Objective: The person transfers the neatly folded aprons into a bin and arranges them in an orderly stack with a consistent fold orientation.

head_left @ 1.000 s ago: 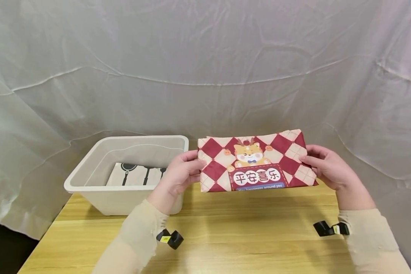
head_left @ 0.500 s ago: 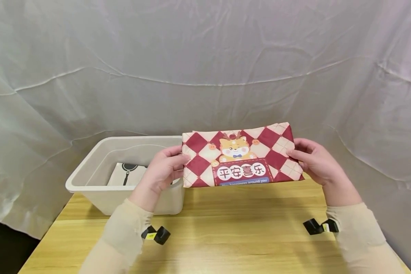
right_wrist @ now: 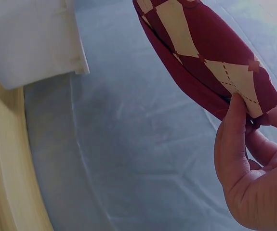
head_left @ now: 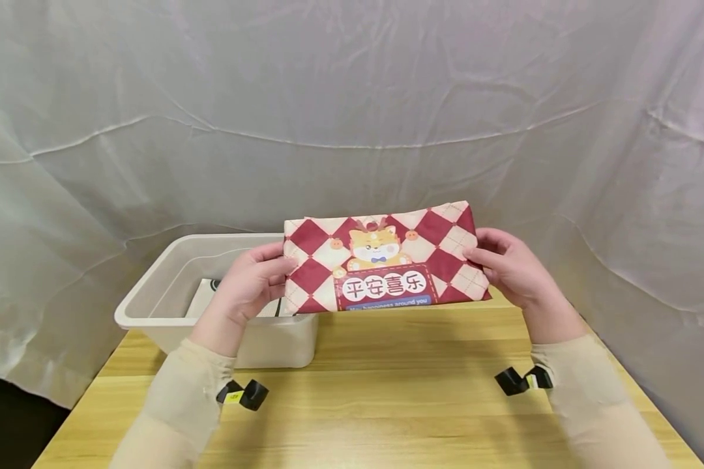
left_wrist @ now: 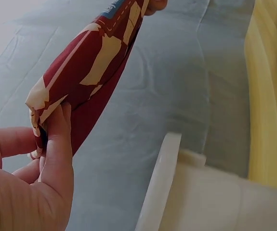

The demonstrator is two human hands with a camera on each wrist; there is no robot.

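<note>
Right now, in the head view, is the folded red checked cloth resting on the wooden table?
No: both hands hold the red checked cloth by its ends in the air, with the wooden table bare beneath it.

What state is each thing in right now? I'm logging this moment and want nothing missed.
Folded checkered cloth: folded flat, held in the air above the table, its left end over the bin's right rim.
Left hand: pinches the cloth's left end.
Right hand: pinches the cloth's right end.
White bin: open-topped, standing on the table.
Patterned cloth in the bin: lying on the bottom.
</note>
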